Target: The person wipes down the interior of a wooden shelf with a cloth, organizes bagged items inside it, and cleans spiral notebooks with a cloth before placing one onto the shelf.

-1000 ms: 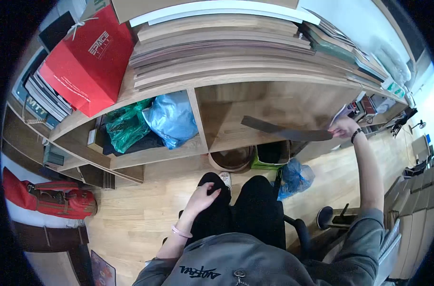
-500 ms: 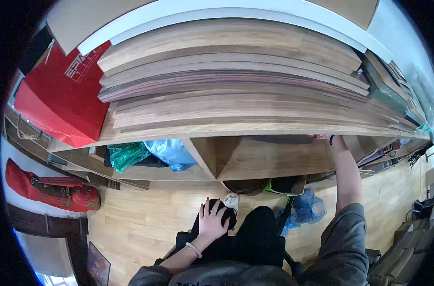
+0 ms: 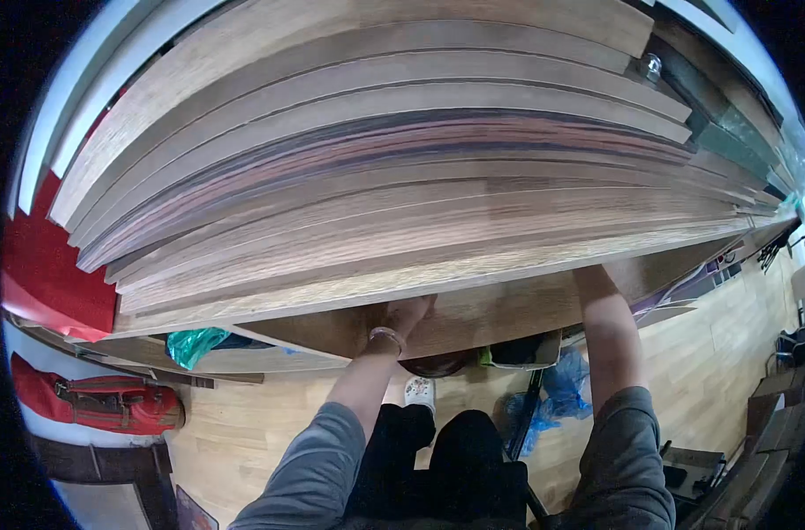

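Both my arms reach into the lower shelf compartment (image 3: 499, 309). My left hand (image 3: 409, 314) is partly visible at the compartment's left part, just under the shelf edge; its fingers are mostly hidden, and what it touches cannot be made out. A light bracelet (image 3: 387, 336) is on that wrist. My right forearm goes up under the shelf board (image 3: 455, 274) farther right, and the hand is hidden behind the board. Above, a thick stack of wooden boards (image 3: 402, 132) lies on the shelf. The flat dark piece seen earlier is not visible.
A red bag (image 3: 49, 265) stands left of the boards. Green plastic (image 3: 193, 344) lies in the left compartment. Below are a brown round container (image 3: 438, 364), an open box (image 3: 526, 352) and a blue plastic bag (image 3: 566, 389). A red golf bag (image 3: 98, 397) lies at the left.
My right hand has carried the flat dark piece into the compartment, out of sight. My left hand has left my knee and reached in. The view has moved closer to the boards.
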A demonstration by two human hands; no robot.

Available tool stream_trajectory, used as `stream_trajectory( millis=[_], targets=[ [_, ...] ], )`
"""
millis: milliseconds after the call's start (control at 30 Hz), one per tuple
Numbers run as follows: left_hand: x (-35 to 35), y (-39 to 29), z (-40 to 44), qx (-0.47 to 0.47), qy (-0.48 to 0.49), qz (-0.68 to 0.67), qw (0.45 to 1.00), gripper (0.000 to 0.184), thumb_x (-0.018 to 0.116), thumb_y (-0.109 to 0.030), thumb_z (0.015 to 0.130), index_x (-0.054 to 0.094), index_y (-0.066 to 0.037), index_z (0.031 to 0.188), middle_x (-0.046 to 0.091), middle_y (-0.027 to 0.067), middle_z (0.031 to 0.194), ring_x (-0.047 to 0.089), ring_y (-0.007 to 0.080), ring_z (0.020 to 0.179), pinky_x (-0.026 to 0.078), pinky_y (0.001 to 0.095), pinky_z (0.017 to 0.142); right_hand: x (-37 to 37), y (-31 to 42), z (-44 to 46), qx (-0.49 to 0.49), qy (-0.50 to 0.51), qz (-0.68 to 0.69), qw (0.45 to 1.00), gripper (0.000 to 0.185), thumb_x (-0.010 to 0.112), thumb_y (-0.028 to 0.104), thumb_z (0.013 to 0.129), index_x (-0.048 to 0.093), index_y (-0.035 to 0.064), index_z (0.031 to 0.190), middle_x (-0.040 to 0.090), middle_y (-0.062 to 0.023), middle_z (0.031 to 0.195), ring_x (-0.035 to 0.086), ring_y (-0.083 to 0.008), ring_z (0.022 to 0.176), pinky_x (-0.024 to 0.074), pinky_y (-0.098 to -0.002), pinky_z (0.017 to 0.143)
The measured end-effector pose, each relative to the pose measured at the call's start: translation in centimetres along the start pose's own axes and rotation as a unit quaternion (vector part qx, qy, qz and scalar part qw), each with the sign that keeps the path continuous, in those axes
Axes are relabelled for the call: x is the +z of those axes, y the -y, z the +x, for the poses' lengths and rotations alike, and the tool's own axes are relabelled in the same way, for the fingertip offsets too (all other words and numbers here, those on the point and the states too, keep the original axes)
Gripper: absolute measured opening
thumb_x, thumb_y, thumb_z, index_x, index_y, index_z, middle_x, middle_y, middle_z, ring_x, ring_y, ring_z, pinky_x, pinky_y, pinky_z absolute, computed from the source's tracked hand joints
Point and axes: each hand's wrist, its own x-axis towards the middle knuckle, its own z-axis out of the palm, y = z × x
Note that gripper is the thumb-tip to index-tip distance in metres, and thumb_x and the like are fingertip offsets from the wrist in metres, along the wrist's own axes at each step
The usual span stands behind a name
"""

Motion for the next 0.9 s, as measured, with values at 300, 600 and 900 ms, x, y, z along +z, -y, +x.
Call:
stream_trajectory(
  millis=[300, 600, 900],
  targets=[
    [0.4, 2.4, 0.9, 0.052, -0.058, 0.133, 0.988, 0.056, 0.051, -0.037, 0.082, 0.040, -0.003, 0.126, 0.043, 0.0219, 0.125, 0.042, 0.0401, 0.113, 0.035, 0.0448, 0.095, -1.2, -2.4, 1.5, -0.016, -0.095, -0.018, 0.995, 0.042, 0.048, 0.028, 0.084, 0.037, 0.0041, 0.115, 0.034, -0.0167, 0.115, 0.031, -0.0310, 0.106, 0.0269, -0.0424, 0.089],
    [-1.5, 2.3, 2.2, 0.005, -0.036, 0.190, 0.981, 0.056, 0.051, -0.036, 0.082, 0.039, -0.005, 0.128, 0.040, 0.0214, 0.128, 0.039, 0.0398, 0.115, 0.033, 0.0442, 0.097, 4.1, -5.2, 3.1, -0.026, -0.156, -0.037, 0.987, 0.049, 0.042, 0.033, 0.087, 0.029, 0.0047, 0.125, 0.025, -0.0195, 0.126, 0.023, -0.0354, 0.116, 0.0208, -0.0475, 0.096],
    [-4.1, 4.2, -0.5, -0.043, -0.024, 0.248, 0.967, 0.056, 0.050, -0.035, 0.082, 0.038, -0.007, 0.129, 0.038, 0.0208, 0.130, 0.038, 0.0393, 0.117, 0.033, 0.0439, 0.098, 7.4, -3.8, 3.9, -0.052, -0.231, -0.082, 0.968, 0.057, 0.036, 0.039, 0.090, 0.022, 0.0054, 0.134, 0.017, -0.0223, 0.137, 0.015, -0.0397, 0.126, 0.0147, -0.0526, 0.103]
  ],
)
